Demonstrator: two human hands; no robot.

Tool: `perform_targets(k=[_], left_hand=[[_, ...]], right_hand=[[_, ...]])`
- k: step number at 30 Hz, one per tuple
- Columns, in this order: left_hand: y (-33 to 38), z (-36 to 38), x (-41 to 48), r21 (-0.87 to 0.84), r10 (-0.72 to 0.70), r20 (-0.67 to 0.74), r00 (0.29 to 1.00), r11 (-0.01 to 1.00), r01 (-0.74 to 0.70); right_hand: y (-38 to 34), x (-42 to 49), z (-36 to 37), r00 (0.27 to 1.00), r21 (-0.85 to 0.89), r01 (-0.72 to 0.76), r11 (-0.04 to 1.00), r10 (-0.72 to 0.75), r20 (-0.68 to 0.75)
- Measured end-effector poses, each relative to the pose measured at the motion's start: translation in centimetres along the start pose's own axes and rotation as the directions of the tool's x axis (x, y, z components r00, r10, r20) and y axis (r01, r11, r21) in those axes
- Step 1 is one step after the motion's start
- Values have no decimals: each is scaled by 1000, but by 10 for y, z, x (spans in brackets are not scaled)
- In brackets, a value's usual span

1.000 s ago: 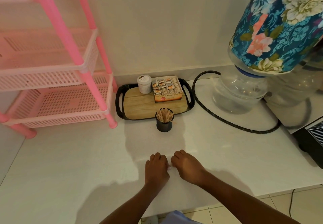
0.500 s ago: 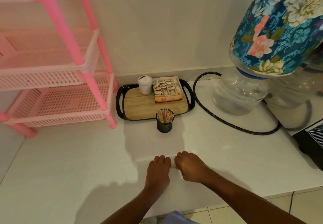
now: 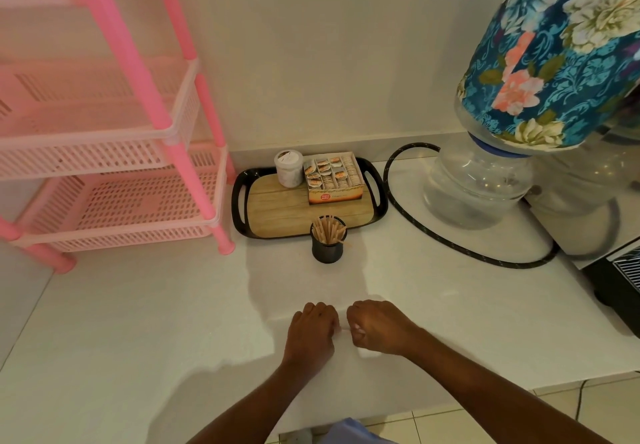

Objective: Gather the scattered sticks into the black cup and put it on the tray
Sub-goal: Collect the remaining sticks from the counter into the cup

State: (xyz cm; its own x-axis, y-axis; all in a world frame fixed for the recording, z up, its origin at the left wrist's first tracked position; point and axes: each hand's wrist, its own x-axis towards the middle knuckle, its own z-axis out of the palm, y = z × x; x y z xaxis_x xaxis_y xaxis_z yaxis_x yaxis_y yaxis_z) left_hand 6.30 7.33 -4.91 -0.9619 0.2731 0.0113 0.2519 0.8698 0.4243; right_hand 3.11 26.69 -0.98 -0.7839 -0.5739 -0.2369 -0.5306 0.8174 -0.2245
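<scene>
The black cup (image 3: 327, 249) stands on the white counter just in front of the tray (image 3: 242, 201), with several wooden sticks upright in it. One stick (image 3: 347, 244) lies on the counter by the cup's right side. Near the counter's front edge my two hands sit close together. A thin pale stick (image 3: 342, 328) spans the gap between them. My right hand (image 3: 379, 327) has its fingers curled and pinches one end of that stick. My left hand (image 3: 313, 331) rests knuckles up with its fingers curled down at the other end; its fingertips are hidden.
On the wood-faced tray stand a white jar (image 3: 289, 168) and a box of sachets (image 3: 334, 178). A pink plastic rack (image 3: 114, 166) fills the left. A black hose (image 3: 450, 242) and a water bottle (image 3: 478, 184) in a floral cover are on the right.
Both hands have drawn back slightly toward the counter's front edge and curled tighter. The right hand's fingers have closed on the thin stick. The cup has not moved.
</scene>
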Motion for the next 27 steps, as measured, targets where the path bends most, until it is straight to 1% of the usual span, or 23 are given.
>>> perform_targets(k=[2, 4, 7, 10, 13, 17, 19, 22, 24, 26, 27], left_hand=[[-1, -10, 8, -49, -38, -9, 999, 998, 38], [-1, -24, 19, -155, -77, 9, 997, 985, 78], [-2, -46, 36, -377, -103, 21, 994, 920, 104], [-2, -66, 49, -522, -104, -16, 994, 849, 81], [-5, -79, 57, -571, -73, -52, 996, 821, 31], [-7, -86, 65, -574, -57, -66, 996, 819, 8], [-7, -85, 67, -563, -48, -62, 997, 826, 5], [-6, -87, 67, -573, -58, -63, 996, 819, 11], [-6, -87, 66, -651, -127, -78, 989, 758, 46], [-5, -84, 64, -753, -245, -102, 964, 652, 86], [-6, -79, 61, -757, -292, -126, 948, 646, 98]], right_hand=[[3, -1, -4, 998, 115, -19, 993, 26, -61], [5, 0, -9, 991, 226, -36, 974, 64, -116], [6, 4, -19, 978, 337, -38, 941, 105, -182], [3, 12, -28, 964, 467, -41, 883, 158, -215], [0, 21, -38, 951, 554, -94, 828, 239, -196], [-2, 29, -47, 932, 663, -128, 738, 319, -175], [-4, 31, -49, 930, 701, -132, 701, 332, -156], [-8, 33, -50, 915, 641, -141, 755, 346, -206], [-10, 33, -51, 899, 670, -137, 730, 376, -225], [-11, 32, -54, 877, 737, -132, 663, 425, -225], [-11, 32, -56, 862, 773, -131, 621, 457, -221]])
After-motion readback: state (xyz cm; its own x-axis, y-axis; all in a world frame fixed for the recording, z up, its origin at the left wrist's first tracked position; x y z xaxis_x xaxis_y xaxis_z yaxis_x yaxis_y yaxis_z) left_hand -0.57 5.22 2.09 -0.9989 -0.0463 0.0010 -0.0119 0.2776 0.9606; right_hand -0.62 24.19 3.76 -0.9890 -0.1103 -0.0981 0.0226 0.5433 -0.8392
